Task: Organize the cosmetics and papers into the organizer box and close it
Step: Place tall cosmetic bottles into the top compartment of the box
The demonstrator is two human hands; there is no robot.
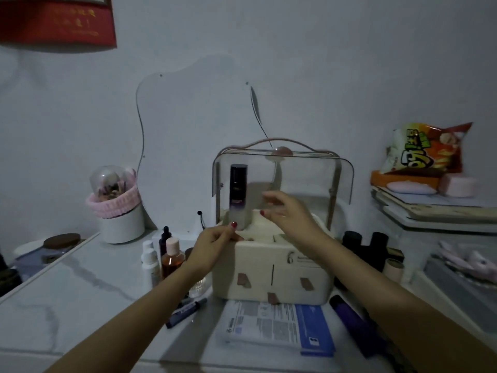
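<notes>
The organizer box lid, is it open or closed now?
Open: the clear lid is swung up above the cream organizer box, exposing the upright dark bottle.

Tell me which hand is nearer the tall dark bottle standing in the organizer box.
Left. The left hand is just below the tall dark bottle, its thumb at the bottle's base. The right hand reaches in further to the bottle's right, apart from it.

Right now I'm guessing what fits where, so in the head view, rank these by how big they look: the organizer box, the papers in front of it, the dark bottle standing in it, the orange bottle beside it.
1. organizer box
2. papers
3. dark bottle
4. orange bottle

The papers lie nearer the camera, so they may look bigger than they are.
</notes>
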